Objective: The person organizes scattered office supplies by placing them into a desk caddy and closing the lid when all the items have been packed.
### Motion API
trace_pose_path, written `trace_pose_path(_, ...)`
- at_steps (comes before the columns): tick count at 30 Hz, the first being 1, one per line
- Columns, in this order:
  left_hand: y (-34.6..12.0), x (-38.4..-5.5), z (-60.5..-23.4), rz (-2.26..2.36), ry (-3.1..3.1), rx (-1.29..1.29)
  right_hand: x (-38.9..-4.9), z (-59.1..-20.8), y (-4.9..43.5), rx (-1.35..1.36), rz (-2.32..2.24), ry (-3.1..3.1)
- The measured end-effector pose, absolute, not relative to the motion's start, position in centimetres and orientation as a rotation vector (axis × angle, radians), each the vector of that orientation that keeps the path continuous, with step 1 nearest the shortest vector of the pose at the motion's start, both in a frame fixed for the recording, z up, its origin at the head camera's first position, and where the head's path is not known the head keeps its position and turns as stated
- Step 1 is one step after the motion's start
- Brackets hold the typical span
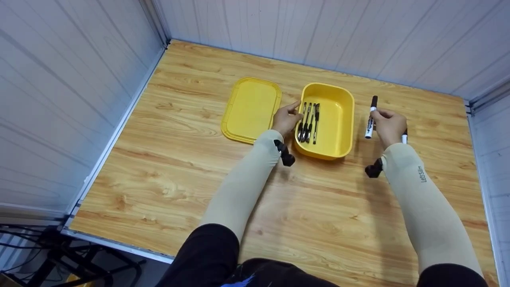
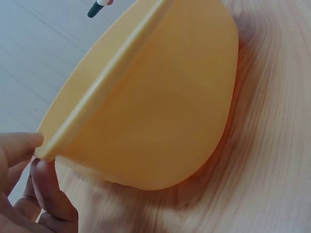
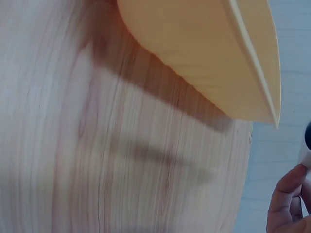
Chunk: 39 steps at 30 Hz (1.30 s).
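Note:
A yellow plastic box (image 1: pixel 336 153) stands uncovered on the table, with several black pens (image 1: pixel 308 123) lying side by side along its left part. My left hand (image 1: pixel 286 118) pinches the box's left rim between thumb and fingers; the left wrist view shows this grip (image 2: pixel 41 150) up close. To the right of the box, my right hand (image 1: pixel 390 125) holds a white marker with a black cap (image 1: pixel 371 117) above the table. In the right wrist view only the dark end of this marker (image 3: pixel 308 136) shows at the edge.
The yellow lid (image 1: pixel 253 107) lies flat on the table left of the box. Another white and black marker (image 1: pixel 405 137) shows partly behind my right hand. Pale panel walls (image 1: pixel 279 28) border the wooden table (image 1: pixel 159 179) at the back and both sides.

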<state>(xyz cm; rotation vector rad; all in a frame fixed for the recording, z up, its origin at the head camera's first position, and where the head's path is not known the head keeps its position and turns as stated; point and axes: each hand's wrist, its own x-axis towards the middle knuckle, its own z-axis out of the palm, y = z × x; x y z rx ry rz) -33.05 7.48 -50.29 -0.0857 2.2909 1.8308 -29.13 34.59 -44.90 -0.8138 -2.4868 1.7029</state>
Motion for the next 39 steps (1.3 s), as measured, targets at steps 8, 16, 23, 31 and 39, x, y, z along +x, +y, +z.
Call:
trace_pose_path(8,7.5,-32.9,-50.2,1.84,2.297,-0.099,-29.3,-45.0,33.7,-0.849,1.949,-2.371)
trace_pose_path(16,7.6,-32.9,-50.3,1.869,2.287,-0.115,-29.4,-44.9,33.2,-0.841,2.111,-2.293)
trace_pose_path(23,7.6,-32.9,-50.3,1.884,2.271,-0.115,-29.5,-45.3,32.6,-0.82,2.119,-2.318)
trace_pose_path(31,7.4,-32.8,-50.2,1.861,2.28,-0.102,-29.7,-45.5,31.8,-0.781,2.117,-2.322)
trace_pose_path(39,7.6,-32.8,-50.2,1.876,2.278,-0.13,-30.1,-45.5,31.2,-0.754,2.098,-2.364)
